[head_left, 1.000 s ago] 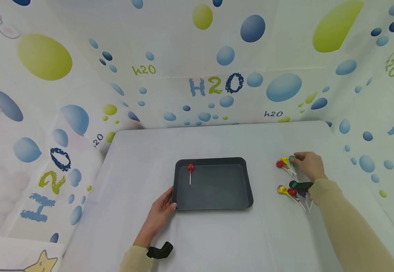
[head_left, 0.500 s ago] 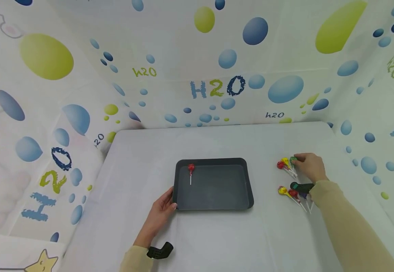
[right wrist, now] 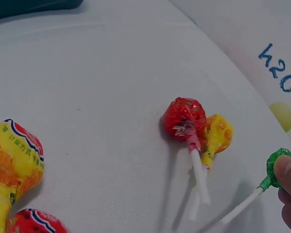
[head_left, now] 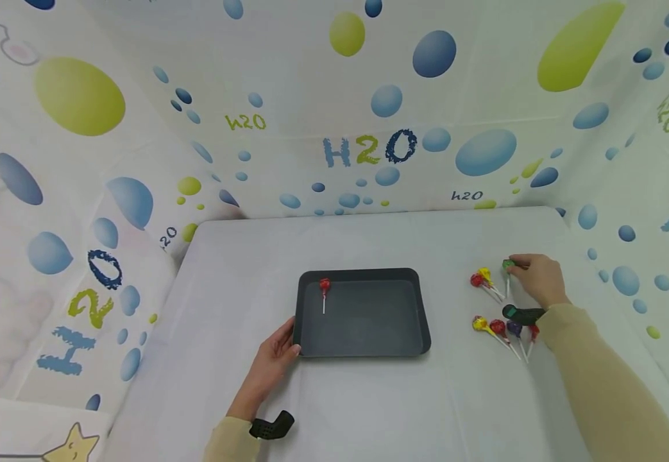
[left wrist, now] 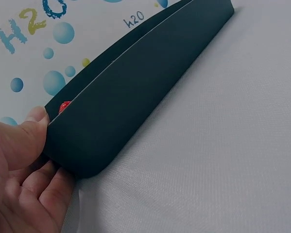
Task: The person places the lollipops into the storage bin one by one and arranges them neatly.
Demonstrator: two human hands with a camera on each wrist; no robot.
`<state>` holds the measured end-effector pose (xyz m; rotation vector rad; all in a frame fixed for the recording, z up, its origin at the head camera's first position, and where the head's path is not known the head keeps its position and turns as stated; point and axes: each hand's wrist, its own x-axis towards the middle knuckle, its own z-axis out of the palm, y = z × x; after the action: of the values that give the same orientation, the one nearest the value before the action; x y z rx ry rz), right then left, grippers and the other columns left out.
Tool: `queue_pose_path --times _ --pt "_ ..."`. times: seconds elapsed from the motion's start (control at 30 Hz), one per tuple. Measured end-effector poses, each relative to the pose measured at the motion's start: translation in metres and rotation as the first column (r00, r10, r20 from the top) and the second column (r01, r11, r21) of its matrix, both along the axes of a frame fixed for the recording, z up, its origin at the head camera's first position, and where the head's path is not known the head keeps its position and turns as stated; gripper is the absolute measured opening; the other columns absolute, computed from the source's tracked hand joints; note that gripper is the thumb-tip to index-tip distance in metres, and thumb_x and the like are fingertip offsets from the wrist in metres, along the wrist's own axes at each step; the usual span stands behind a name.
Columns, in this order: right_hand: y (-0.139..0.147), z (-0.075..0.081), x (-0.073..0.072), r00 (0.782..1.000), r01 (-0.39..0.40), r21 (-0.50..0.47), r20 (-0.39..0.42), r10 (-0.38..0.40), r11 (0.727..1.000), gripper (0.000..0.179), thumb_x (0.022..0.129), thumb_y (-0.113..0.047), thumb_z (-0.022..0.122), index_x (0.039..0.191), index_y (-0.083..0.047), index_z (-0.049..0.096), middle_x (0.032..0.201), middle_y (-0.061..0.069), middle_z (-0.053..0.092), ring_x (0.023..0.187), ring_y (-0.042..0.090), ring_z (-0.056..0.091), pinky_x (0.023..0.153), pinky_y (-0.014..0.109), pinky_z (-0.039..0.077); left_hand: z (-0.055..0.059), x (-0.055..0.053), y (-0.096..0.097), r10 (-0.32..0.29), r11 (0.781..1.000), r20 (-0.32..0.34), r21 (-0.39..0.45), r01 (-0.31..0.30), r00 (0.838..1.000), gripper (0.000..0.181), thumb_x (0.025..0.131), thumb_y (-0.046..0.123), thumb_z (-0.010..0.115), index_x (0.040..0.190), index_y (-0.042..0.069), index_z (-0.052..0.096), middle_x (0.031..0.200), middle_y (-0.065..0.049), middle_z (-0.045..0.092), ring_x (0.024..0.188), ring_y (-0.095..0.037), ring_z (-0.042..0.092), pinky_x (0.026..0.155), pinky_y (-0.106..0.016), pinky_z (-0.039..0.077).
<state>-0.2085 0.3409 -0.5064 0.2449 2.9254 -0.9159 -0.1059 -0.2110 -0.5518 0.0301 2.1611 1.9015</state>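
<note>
Sleeves (head_left: 605, 385): Both of yours are tan and come in on your side of the tray (head_left: 363, 324).
Left band (head_left: 272, 425): It is black, on your wrist, in front of the tray and a bit left.
Left hand (head_left: 270, 362): You pinch the tray at its near left corner. Your thumb is on the rim and your fingers bend in under the corner, with just the tray between them.
Tray: It is dark gray and lies flat on the white table (head_left: 369, 410).
Right of the tray, near half: Going away from the tray, you have a yellow pop (head_left: 479, 323), a red pop (head_left: 498, 327), a purple pop (head_left: 515, 328) and a last red pop (head_left: 534, 331). The ends of their sticks come close together.
In the tray: One small red pop (head_left: 324, 284) lies near the far left corner, stick toward you.
Right of the tray, far half: A back red pop (head_left: 476, 280) lies just beside a back yellow pop (head_left: 485, 274).
Right hand (head_left: 539, 282): It is past those two, going away from the tray. Your thumb and finger squeeze the green pop (head_left: 507, 264) by its head, only as far apart as the candy.
Green pop: Its stick points down; you cannot tell if it touches the table.
Wall cloth (head_left: 299, 64): White with blue and green spots, behind the tray.
</note>
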Motion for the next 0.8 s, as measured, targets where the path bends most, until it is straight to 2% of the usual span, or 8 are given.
queue_pose_path --times 0.1,0.27,0.4,0.6,0.8 --pt "0.002 0.007 0.0 1.0 0.012 -0.004 -0.006 -0.012 1.0 0.042 0.105 -0.022 0.058 0.137 0.006 0.059 0.133 0.036 0.059 0.116 0.049 0.054 0.096 0.06 0.053 0.0 0.0 -0.001 0.0 1.0 -0.001 -0.005 0.0 1.0 0.068 0.099 -0.01 0.056 0.159 -0.004 0.026 0.168 -0.022 0.025 0.156 -0.033 0.024 0.118 -0.022 0.033" --pt "0.001 0.02 0.0 0.998 0.02 0.004 -0.058 -0.02 1.0 0.043 0.106 -0.025 0.057 0.137 0.005 0.06 0.129 0.033 0.063 0.11 0.047 0.058 0.09 0.055 0.057 -0.001 0.001 -0.001 0.005 1.0 0.001 -0.003 -0.005 1.0 0.068 0.099 -0.01 0.055 0.16 -0.003 0.026 0.168 -0.022 0.025 0.156 -0.033 0.024 0.119 -0.025 0.033" --pt "-0.004 0.029 0.001 0.996 0.026 -0.015 -0.081 -0.027 1.0 0.043 0.106 -0.025 0.057 0.138 0.004 0.06 0.129 0.033 0.063 0.112 0.047 0.059 0.094 0.059 0.056 -0.001 0.001 -0.002 0.006 1.0 -0.002 -0.006 -0.006 1.0 0.068 0.099 -0.01 0.055 0.16 -0.003 0.026 0.168 -0.022 0.025 0.155 -0.033 0.025 0.12 -0.03 0.032" --pt "-0.024 0.038 0.001 0.994 0.014 -0.053 -0.108 -0.019 0.998 0.042 0.106 -0.022 0.057 0.139 0.003 0.059 0.128 0.031 0.065 0.116 0.047 0.06 0.1 0.06 0.054 -0.001 0.001 -0.002 -0.006 1.0 -0.003 0.011 0.006 1.0 0.068 0.099 -0.01 0.055 0.16 -0.004 0.025 0.168 -0.022 0.023 0.156 -0.034 0.023 0.12 -0.03 0.031" --pt "-0.05 0.04 -0.003 0.989 -0.026 -0.071 -0.144 0.016 0.997 0.039 0.105 -0.019 0.059 0.139 0.001 0.061 0.125 0.027 0.069 0.112 0.043 0.065 0.097 0.056 0.057 -0.001 0.0 -0.001 -0.004 1.0 -0.004 0.007 0.004 1.0 0.068 0.099 -0.009 0.055 0.16 -0.004 0.025 0.168 -0.022 0.024 0.156 -0.034 0.023 0.12 -0.033 0.03"
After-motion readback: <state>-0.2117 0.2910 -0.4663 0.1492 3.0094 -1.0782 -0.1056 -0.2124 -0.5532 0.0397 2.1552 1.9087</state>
